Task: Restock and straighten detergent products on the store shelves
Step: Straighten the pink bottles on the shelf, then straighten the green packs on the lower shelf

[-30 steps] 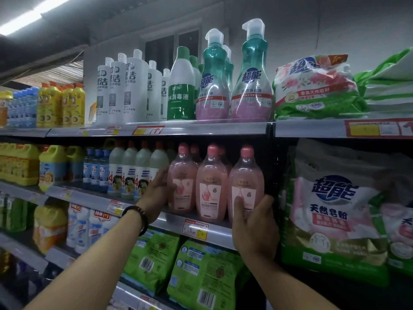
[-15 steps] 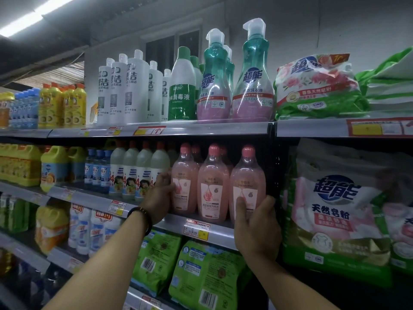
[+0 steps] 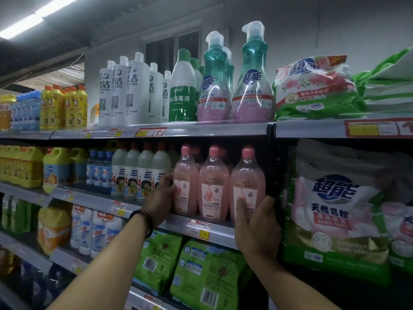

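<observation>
Three pink detergent bottles with pink caps stand in a front row on the middle shelf (image 3: 214, 233). My left hand (image 3: 162, 198), with a dark bead bracelet on the wrist, wraps around the left pink bottle (image 3: 185, 175). My right hand (image 3: 257, 224) grips the lower part of the right pink bottle (image 3: 247, 175), thumb across its label. The middle pink bottle (image 3: 214, 182) stands untouched between them. More pink bottles show behind the row.
White-and-grey bottles (image 3: 138, 173) stand just left of the pink row. Green pump bottles (image 3: 213, 83) and white bottles sit on the top shelf. Big powder bags (image 3: 335, 211) fill the right bay past a dark upright. Green packs (image 3: 207, 271) lie below.
Both hands stay on the outer pink bottles. The left bottle has shifted slightly right, closer to the middle one, and my left fingers have curled further around it.
</observation>
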A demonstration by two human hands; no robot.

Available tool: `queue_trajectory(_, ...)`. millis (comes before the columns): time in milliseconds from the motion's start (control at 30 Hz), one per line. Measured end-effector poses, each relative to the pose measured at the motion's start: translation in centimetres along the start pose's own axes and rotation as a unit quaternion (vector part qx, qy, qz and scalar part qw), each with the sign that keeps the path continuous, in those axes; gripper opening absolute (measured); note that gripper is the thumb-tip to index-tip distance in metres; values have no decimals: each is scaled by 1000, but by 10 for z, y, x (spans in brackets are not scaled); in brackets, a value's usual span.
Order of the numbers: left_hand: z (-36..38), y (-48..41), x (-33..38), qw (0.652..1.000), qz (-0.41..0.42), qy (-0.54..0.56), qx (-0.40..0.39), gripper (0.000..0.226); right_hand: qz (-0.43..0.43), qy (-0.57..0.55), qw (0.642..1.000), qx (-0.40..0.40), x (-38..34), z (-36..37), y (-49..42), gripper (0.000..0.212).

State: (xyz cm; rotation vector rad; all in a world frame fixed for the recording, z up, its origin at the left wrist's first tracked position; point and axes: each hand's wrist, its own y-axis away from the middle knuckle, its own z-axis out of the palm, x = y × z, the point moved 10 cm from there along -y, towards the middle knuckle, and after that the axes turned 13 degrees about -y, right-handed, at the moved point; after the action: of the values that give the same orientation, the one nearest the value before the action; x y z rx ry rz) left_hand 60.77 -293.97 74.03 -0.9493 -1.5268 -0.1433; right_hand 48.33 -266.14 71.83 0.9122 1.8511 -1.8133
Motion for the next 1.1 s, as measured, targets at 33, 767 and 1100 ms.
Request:
queue_trajectory(33,0,0,-1,1000,-6,16,5,30,3,-3,1000,-4,0,0,0,48)
queue_trajectory(767,64,186,-77,920,-77,-379,-57,97,162,-66,948,-267,51,-22,163,19)
queue_trajectory(1100,122,203,-135,866,46,-483,-121,71,338,-89,902,-255,167,37,186,35)
